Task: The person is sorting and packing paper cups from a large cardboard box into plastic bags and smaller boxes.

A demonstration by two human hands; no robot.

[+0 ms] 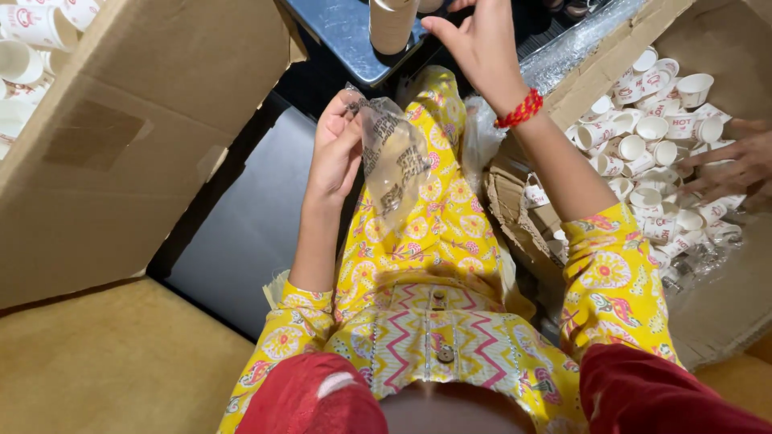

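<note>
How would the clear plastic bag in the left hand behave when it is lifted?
The clear plastic bag hangs creased from the left hand, so it is probably floppy and very light. Its glossy film may slip in a loose grip.

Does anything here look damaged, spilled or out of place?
Yes. The cardboard box at the right has a torn, ragged edge, and its small paper cups lie jumbled, not stacked. Another person's hand rests on them. The left hand holds a crumpled clear plastic bag.

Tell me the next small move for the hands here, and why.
Probably bring the right hand down with the stack of cups toward the clear plastic bag: the left hand holds that bag by its top edge, hanging limp, while the right reaches the stack.
</note>
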